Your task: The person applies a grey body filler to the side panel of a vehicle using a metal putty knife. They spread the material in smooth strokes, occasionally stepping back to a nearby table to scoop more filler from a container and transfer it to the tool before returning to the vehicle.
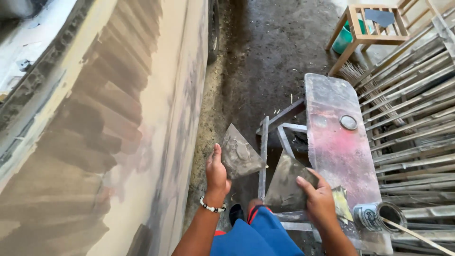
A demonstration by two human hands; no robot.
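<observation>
Spreader blades, grey with what seems dried filler: left hand [216,174] grips one [240,154], right hand [320,201] clamps another [286,184], above the stained metal stand [337,142].

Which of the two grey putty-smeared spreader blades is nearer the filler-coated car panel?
The grey triangular spreader blade in the left hand; the right hand holds the other over the stained bench.

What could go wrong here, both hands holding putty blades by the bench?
1. The open can sits at the near corner of the stained bench with a stick leaning out; the right hand is close and might knock it over.
2. The left hand holds its blade by one edge only, so it may slip onto the floor.
</observation>
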